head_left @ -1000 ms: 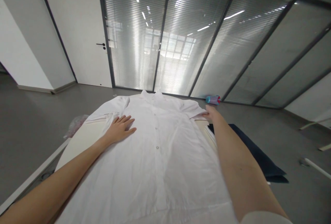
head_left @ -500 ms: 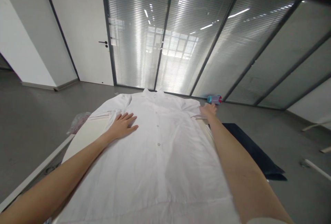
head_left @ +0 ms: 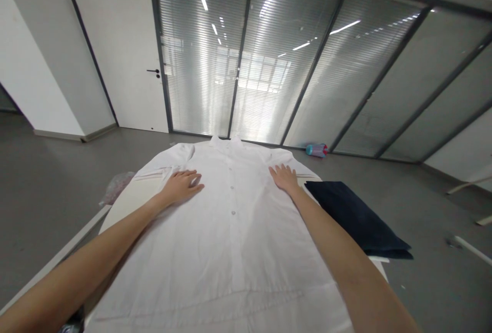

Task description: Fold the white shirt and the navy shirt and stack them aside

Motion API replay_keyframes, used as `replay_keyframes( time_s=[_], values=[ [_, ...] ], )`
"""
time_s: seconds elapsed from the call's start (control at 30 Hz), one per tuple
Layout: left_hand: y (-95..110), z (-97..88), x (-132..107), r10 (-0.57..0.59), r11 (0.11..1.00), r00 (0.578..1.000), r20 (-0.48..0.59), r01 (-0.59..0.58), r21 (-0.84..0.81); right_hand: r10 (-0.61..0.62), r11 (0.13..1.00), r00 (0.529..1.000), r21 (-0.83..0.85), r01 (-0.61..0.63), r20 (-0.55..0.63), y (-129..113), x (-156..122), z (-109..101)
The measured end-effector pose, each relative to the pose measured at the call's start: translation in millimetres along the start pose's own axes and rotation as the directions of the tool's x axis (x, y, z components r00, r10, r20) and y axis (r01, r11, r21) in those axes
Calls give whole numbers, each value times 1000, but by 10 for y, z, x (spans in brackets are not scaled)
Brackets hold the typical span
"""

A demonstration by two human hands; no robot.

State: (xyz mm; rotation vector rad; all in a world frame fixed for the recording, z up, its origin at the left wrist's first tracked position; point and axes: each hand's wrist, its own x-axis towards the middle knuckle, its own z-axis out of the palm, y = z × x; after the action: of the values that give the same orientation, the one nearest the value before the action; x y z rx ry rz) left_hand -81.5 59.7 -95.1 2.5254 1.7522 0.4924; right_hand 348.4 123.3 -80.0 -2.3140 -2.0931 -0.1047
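Observation:
A white short-sleeved button-up shirt (head_left: 234,241) lies spread out, front side up, with its collar at the far end and its hem toward me. On the left side of its chest, just below the sleeve, rests my left hand (head_left: 181,186), palm down with fingers apart. My right hand (head_left: 285,177) lies flat on the opposite side of the chest beside the right sleeve, fingers spread. Neither hand grips the cloth. Under the shirt, part of a pale tabletop (head_left: 122,209) shows at the left.
Dark navy folded cloth (head_left: 357,220) lies at the table's right edge. A clear plastic bag (head_left: 117,187) sits beyond the left edge. On the floor by the glass partition (head_left: 261,66) lies a blue and red striped object (head_left: 316,150). A white door (head_left: 126,46) stands at the back left.
My right hand has moved inward from the right sleeve's end onto the shirt's chest, and that sleeve now lies flat. My left hand has stayed nearly in place.

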Motion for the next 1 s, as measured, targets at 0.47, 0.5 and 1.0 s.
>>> replay_keyframes(
  time_s=[0.47, 0.5, 1.0],
  values=[
    [-323, 189, 1250, -259, 963, 966, -13, 259, 76, -194, 981, 978, 35, 192, 70, -358, 493, 152],
    [-337, 239, 1228, -282, 953, 959, 16, 278, 117, -190, 981, 977, 45, 187, 91, -311, 525, 153],
    [-320, 311, 1186, -343, 923, 939, 19, 333, 192, 21, 999, 999, 47, -19, -47, -415, 801, 148]
  ],
)
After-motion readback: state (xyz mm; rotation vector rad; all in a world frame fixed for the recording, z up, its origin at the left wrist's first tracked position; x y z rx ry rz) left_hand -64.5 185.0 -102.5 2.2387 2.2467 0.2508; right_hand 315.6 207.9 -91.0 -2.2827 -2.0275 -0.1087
